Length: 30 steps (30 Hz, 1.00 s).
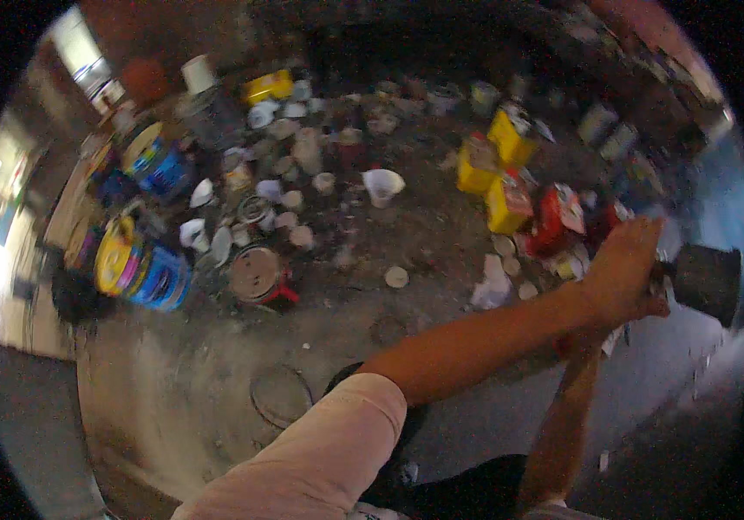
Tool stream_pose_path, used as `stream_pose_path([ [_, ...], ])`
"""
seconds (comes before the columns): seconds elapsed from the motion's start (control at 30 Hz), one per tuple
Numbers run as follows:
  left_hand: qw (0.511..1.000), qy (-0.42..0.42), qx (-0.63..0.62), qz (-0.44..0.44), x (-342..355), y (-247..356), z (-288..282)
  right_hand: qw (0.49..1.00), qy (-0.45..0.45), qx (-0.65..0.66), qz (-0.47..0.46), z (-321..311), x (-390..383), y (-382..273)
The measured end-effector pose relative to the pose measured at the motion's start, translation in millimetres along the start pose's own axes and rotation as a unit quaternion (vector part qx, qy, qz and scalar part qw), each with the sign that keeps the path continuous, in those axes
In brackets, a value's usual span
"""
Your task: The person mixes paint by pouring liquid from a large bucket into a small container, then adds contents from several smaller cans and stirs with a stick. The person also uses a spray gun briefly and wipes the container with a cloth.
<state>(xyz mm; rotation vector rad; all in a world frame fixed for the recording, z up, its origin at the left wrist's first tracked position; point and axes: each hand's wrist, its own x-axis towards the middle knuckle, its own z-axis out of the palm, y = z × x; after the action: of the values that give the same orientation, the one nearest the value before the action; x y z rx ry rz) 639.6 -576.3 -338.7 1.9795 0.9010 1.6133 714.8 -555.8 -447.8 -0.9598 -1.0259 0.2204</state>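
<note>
The cans [507, 208] are yellow or red, the buckets [162, 276] blue and yellow, the sleeve [316, 446] pinkish, the cylinder [707, 282] dark grey

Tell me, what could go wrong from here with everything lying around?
The dark cylinder beside the left hand could slip or bump something; blur hides whether it is firmly held. The yellow rectangular containers, close together beyond the left forearm, might get knocked over. Someone could slip on the pale disc lying on the floor.

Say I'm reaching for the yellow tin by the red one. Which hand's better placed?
Probably your left hand: it lies in front, its forearm nearer the tin, while your right forearm ends behind it, that hand mostly hidden.
</note>
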Motion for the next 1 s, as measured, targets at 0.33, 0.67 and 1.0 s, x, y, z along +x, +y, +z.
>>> stream_pose_path([
  [0.33, 0.906, 0.315, 0.251, -0.133, -18.6, -27.9, -429.9, 0.907, -0.394, 0.151, -0.008, 338.2, -260.4, -152.8],
  [0.67, 0.735, 0.433, 0.458, -0.250, -142.1, 103.6, -792.0, 0.543, -0.751, 0.216, 0.309, 565.2, -270.5, -429.5],
  [1.0, 0.660, 0.427, 0.509, -0.351, -188.5, 104.3, -909.5, 0.681, -0.713, 0.058, -0.159, 709.3, -384.4, -609.3],
])
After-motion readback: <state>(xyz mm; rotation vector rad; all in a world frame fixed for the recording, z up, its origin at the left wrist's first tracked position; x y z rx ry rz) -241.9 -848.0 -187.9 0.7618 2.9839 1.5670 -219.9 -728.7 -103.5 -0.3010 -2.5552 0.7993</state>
